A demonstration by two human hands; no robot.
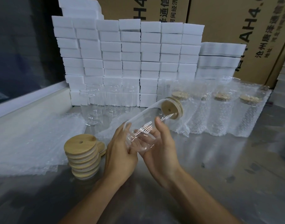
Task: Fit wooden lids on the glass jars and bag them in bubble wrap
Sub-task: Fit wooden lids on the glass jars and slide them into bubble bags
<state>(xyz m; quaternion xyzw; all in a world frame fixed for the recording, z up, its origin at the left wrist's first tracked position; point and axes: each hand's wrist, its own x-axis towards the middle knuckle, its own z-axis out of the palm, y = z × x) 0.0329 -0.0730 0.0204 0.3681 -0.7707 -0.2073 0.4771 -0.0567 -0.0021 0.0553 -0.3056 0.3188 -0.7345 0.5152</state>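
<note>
A glass jar (148, 120) with a wooden lid (171, 108) fitted on it is held tilted above the steel table (219, 159), lid end up and away. The left hand (120, 152) wraps its fingers round the jar's base; the right hand (161, 146) cups it from below with the thumb pressed on the side. A lid stack (82, 156) stands just left of the hands, beside flat bubble wrap (28, 143). Behind, empty jars (96, 107) stand left and wrapped jars (219, 113) right, before white foam blocks (130, 54) and cartons (235, 21).

White foam blocks (130, 50) stacked before printed cardboard boxes (235, 21).
</note>
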